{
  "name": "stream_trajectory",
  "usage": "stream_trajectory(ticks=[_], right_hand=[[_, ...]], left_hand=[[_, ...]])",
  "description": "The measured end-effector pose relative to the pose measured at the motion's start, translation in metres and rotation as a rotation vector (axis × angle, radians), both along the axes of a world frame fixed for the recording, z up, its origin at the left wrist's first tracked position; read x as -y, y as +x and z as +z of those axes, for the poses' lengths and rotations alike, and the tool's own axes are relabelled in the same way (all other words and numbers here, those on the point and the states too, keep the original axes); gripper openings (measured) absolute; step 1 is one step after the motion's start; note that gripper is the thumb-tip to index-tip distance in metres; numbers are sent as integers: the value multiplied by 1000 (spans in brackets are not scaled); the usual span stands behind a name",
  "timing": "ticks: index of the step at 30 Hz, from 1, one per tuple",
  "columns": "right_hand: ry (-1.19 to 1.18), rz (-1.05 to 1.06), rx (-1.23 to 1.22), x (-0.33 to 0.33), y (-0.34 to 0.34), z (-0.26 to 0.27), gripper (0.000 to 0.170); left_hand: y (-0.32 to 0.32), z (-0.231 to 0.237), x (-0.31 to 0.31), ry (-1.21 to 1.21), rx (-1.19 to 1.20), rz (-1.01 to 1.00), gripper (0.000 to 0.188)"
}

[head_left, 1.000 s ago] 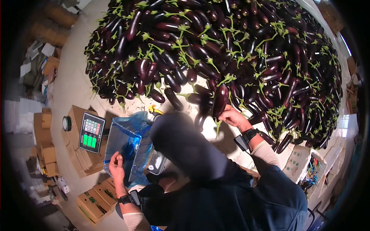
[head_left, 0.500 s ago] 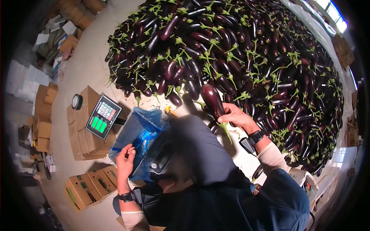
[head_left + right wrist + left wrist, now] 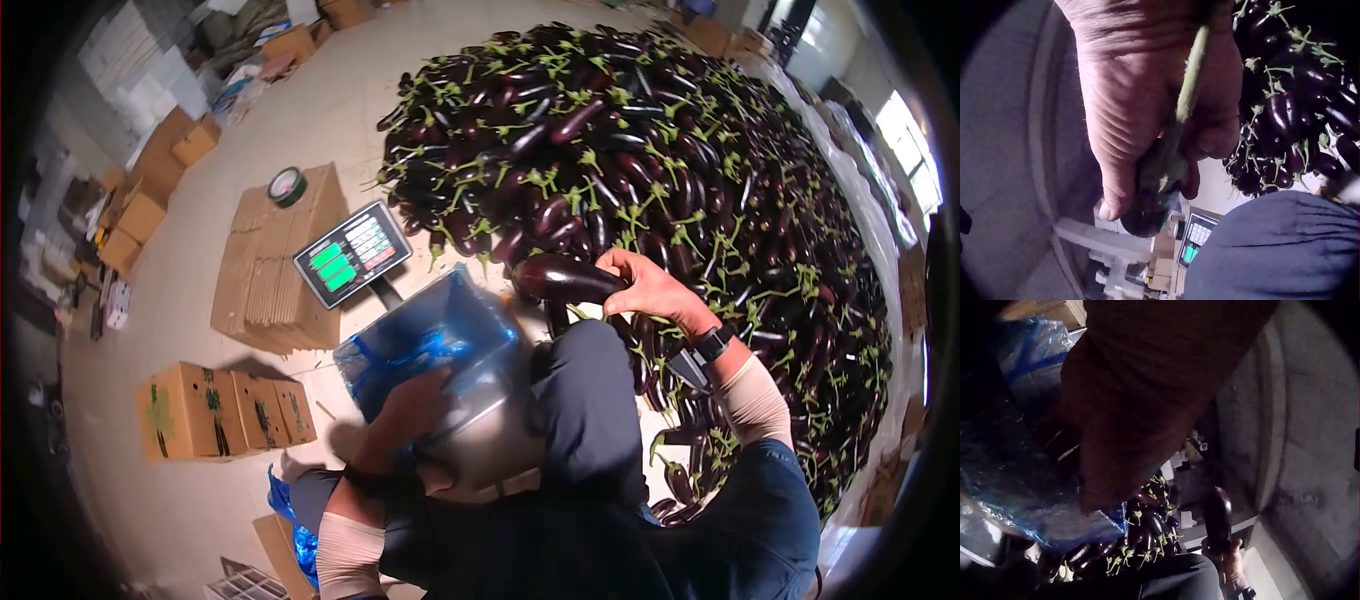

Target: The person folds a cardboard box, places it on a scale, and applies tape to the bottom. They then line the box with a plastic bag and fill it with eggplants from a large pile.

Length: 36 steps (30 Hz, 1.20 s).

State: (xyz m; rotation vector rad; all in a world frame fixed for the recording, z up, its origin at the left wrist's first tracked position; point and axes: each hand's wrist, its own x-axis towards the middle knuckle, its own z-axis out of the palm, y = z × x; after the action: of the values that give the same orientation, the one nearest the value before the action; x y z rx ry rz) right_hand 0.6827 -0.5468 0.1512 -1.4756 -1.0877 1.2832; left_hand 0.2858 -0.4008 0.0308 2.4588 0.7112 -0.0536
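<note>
In my right hand [image 3: 652, 290] is a dark purple eggplant [image 3: 562, 278], gripped at its stem end, its rounded end pointing left above my raised knee. The right wrist view shows the green stem [image 3: 1191, 78] running back along the palm, with thumb and fingers on either side of the cap. My left hand [image 3: 420, 400], blurred, reaches over the mouth of a container lined with a blue plastic bag [image 3: 485, 312], its fingers extended. Seen from the left wrist, that hand [image 3: 1129, 419] is a dark shape against the bag's film.
A large heap of eggplants [image 3: 640, 150] covers the floor ahead and to the right. A scale display [image 3: 352, 255] stands behind the bag. Flattened cardboard [image 3: 270, 270] carries a tape roll [image 3: 287, 186]. Closed cartons [image 3: 205, 410] sit at the left.
My right hand has lifted the eggplant off the heap's edge and turned it sideways. My left hand has moved from the bag's left edge to over its opening, which now gapes wider. The head view has swung left.
</note>
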Motion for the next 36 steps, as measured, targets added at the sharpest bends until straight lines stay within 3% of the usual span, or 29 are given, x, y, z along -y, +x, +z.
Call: stream_trajectory(ticks=[4, 9, 12, 14, 16, 18, 20, 21, 23, 26, 28, 31, 33, 34, 36], right_hand=[[14, 133, 84, -46, -17, 1, 58], [-80, 286, 3, -91, -48, 10, 39], [-166, 427, 107, -122, -68, -1, 40], [-285, 511, 307, -145, -89, -11, 40], [-327, 641, 485, -169, -124, -14, 42], [-155, 891, 904, -194, -155, -37, 54], [-282, 1129, 1106, -219, -195, -58, 58], [-280, 1153, 1104, -230, -213, -78, 58], [-304, 1440, 1188, -247, -241, -133, 53], [-240, 1441, 1148, -259, -263, -205, 47], [-303, 1388, 1190, -260, -270, -231, 42], [-403, 1356, 1069, -254, -264, -254, 37], [-198, 1109, 1103, -241, -250, -293, 26], [-205, 1112, 1101, -242, -242, -321, 26], [-312, 1137, 909, -250, -230, -374, 24]], left_hand=[[-2, 12, 5, -113, -97, 37, 41], [-7, 1, 8, -18, -39, 14, 37], [-7, -7, 9, 84, -39, 36, 35], [-6, -8, 11, 88, -148, 30, 35], [-14, -21, 18, 231, 17, 28, 34], [-8, -26, 21, 260, -16, 7, 33], [-5, -21, 23, 234, -47, 35, 33], [-5, -15, 23, 217, -72, 43, 34], [-7, -12, 24, 224, -32, 72, 31], [-9, -1, 25, 176, -53, 79, 36], [-6, -13, 29, 247, -54, 59, 38], [-9, -8, 26, 173, -37, 87, 38], [-10, -8, 22, 192, 15, 103, 36], [-10, -6, 20, 196, 21, 96, 37], [-9, -7, 16, 202, 29, 88, 38]])
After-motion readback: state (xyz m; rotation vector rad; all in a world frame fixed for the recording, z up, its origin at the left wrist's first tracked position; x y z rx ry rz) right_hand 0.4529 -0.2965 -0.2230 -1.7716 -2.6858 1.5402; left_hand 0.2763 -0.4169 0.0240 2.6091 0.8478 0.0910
